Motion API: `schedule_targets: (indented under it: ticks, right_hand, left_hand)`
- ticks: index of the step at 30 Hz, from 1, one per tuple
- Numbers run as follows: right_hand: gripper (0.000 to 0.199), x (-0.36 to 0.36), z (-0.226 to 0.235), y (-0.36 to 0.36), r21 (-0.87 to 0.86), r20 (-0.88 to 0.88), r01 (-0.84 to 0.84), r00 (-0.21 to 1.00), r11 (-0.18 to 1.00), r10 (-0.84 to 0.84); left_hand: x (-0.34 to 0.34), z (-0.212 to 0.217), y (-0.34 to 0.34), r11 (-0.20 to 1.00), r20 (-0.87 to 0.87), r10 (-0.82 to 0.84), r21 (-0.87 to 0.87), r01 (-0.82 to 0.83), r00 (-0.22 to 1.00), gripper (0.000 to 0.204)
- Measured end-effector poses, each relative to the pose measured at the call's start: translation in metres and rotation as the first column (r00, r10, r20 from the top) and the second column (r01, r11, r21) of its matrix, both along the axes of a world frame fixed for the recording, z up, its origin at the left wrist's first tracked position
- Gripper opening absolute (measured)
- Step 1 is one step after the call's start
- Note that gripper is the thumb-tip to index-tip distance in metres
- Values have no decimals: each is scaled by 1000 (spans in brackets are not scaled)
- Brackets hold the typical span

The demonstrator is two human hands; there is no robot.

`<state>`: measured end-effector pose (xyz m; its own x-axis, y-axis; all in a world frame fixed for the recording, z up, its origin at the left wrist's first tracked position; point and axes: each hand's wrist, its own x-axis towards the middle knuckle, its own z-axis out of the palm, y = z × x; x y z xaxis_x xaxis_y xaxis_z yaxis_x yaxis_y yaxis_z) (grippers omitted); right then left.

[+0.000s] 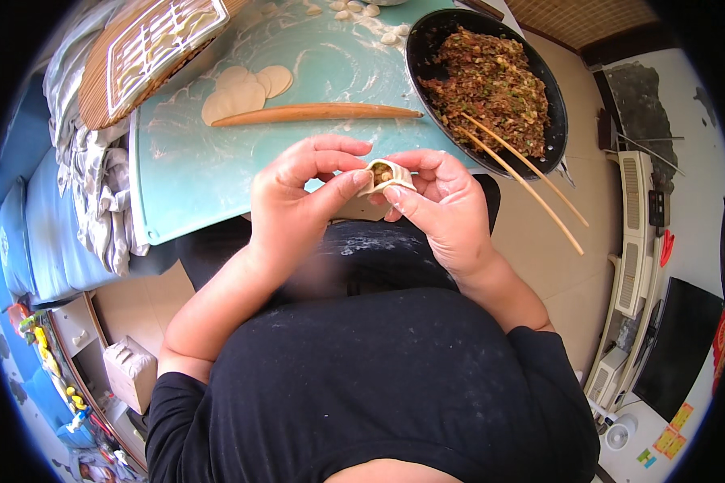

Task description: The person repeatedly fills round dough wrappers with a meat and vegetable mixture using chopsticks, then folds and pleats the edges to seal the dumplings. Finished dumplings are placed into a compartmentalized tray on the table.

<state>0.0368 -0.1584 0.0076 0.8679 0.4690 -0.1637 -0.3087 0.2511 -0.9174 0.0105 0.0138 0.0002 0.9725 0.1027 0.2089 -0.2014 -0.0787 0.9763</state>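
Note:
Between my two hands, in front of my chest, is a small dumpling with its wrapper folded up and filling showing through the gap. My left hand pinches the dumpling's left edge between thumb and finger. Round its right side curl the fingers of my right hand, the thumb pressing on the near edge. Just beyond my hands a wooden rolling pin lies across the floured teal mat. Several round wrappers are spread behind the pin's left end.
A black pan of chopped filling stands at the right, chopsticks jutting over its near rim. Small dough pieces sit at the far edge. A woven tray with a white rack is at the far left.

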Motion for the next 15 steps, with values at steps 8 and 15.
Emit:
schedule_targets:
  ticks: [8, 15]
  right_hand:
    - [29, -1, 0, 4, 46, 9, 43, 999, 998, -43]
    - [29, -2, 2, 5, 52, 2, 26, 1000, 998, -26]
  left_hand:
    - [1, 0, -1, 938, 328, 16, 323, -128, 945, 24]
    - [6, -1, 2, 888, 464, -38, 421, -183, 885, 20]
